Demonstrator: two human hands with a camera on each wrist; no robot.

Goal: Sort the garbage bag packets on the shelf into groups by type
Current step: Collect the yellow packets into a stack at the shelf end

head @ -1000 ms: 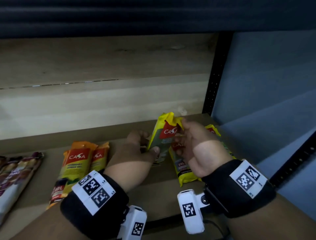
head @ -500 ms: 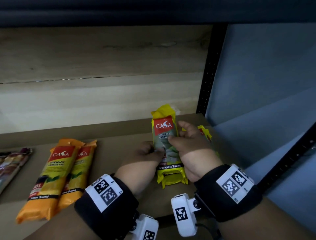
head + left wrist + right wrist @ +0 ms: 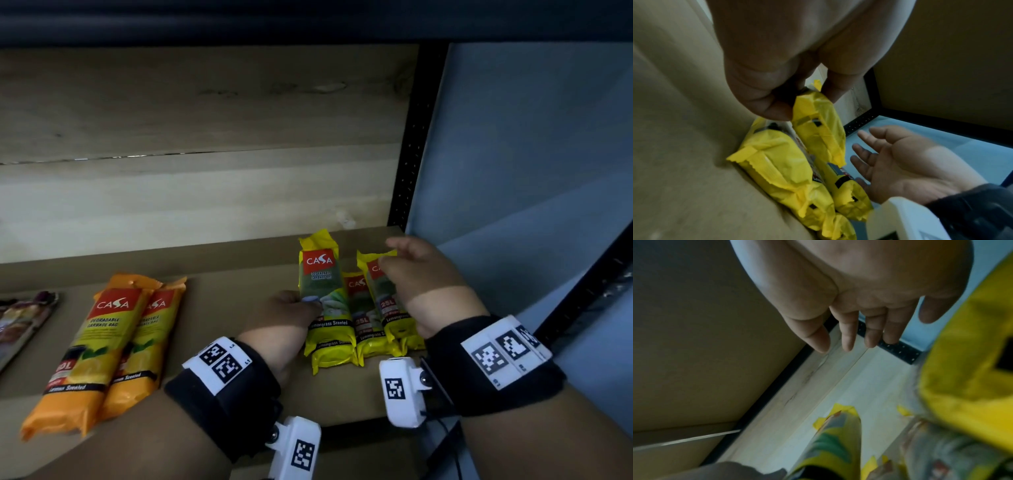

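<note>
Wooden shelf (image 3: 222,308), lower centre: your left hand (image 3: 284,318) pinches a yellow CASA "Lemongrass Scented" packet (image 3: 323,298); your right hand (image 3: 421,284) hovers spread. Orange "Lemon Scented" packets (image 3: 99,346) lie lower left.

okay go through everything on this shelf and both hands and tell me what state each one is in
Left hand: gripping the leftmost yellow packet.
Right hand: open, fingers spread, holding nothing.
Leftmost yellow packet: held, lower end on the shelf.
Other yellow packets: lying side by side.
Orange packets: lying together, untouched.
Dark packets: lying at the left edge, partly cut off.
</note>
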